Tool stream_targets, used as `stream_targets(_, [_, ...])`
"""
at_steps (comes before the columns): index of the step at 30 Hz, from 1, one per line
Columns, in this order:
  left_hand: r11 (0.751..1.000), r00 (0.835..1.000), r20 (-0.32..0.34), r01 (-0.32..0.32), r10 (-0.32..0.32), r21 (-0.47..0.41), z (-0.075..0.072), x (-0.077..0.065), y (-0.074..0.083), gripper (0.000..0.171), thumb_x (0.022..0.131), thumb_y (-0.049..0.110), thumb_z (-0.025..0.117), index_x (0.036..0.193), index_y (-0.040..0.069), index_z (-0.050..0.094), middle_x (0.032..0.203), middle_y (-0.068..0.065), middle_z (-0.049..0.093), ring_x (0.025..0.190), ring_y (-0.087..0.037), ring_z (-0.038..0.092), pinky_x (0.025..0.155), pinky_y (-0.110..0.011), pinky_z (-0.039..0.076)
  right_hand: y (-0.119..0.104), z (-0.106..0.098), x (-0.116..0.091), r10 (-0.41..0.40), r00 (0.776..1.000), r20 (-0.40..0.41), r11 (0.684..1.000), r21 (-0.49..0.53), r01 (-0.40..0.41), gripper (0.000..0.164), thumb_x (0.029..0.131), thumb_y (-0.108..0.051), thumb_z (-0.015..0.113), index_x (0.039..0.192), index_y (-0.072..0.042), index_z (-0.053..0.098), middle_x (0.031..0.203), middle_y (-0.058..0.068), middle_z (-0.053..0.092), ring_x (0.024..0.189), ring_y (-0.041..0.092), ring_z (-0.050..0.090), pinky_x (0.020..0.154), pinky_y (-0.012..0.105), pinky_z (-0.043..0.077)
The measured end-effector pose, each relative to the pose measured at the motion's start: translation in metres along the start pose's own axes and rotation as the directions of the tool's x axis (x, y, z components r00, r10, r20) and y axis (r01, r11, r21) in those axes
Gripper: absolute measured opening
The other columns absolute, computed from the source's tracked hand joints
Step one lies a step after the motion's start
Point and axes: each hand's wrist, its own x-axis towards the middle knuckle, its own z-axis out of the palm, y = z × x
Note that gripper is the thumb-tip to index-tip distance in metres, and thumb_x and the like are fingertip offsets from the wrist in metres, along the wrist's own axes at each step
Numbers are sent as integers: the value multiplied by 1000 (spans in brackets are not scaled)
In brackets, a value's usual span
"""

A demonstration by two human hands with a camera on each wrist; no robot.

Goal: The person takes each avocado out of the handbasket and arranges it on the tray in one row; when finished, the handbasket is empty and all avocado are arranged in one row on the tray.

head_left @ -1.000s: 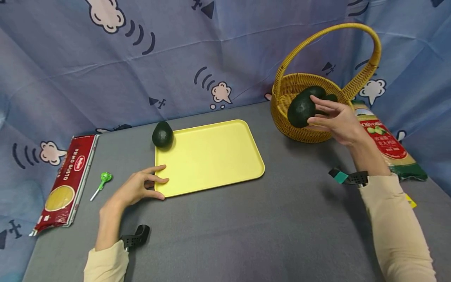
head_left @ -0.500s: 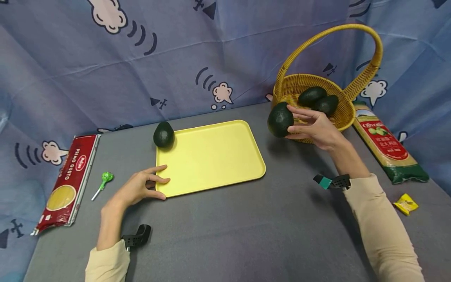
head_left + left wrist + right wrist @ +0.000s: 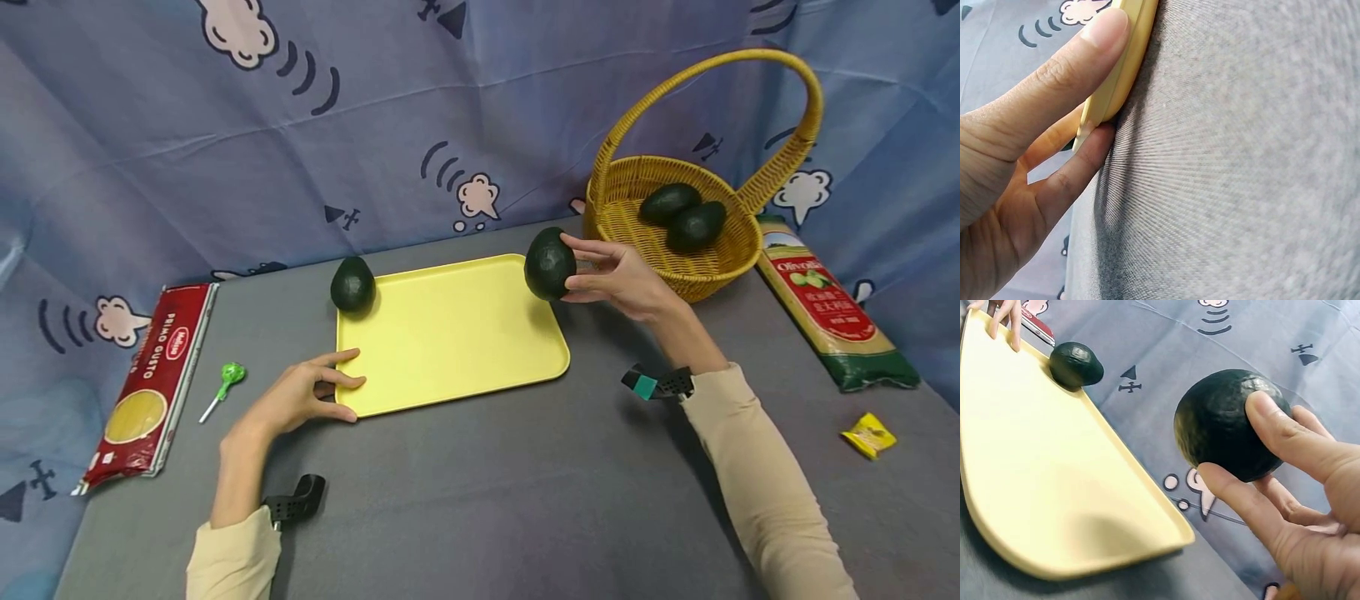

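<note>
My right hand (image 3: pixel 618 279) pinches dark green avocado (image 3: pixel 548 265) between thumb and fingers, raised near back right corner of yellow tray (image 3: pixel 450 333). I judge it firm, moderately heavy, not fragile; skin looks slightly bumpy, so slipping seems less likely. Best hold: around widest part. My left hand (image 3: pixel 296 396) grips front left corner of yellow tray. Grey desk (image 3: pixel 480 492) looks flat; blue patterned cloth (image 3: pixel 390 108) hangs behind back edge.
</note>
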Motion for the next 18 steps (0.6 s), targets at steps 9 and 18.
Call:
stream_targets(9, [1000,1000,2,11,-11,-10,1,0,-2,48,69,14,84,113,-1,71,142,-22,46,123,-37,50,90,-42,51,20,23,30,35,998,45,999,-12,-34,57,85,17,60,135,-11,57,149,21,35,104,24,65,85,52,51])
stream_targets(18, [1000,1000,-1,14,-15,-8,1,1,-2,48,69,13,84,113,-1,70,142,-22,45,126,-38,47,91,-42,51,39,45,54,45,995,91,997,-59,-40,64,85,17,61,143,-3,44,143,25,42,104,26,65,86,58,46])
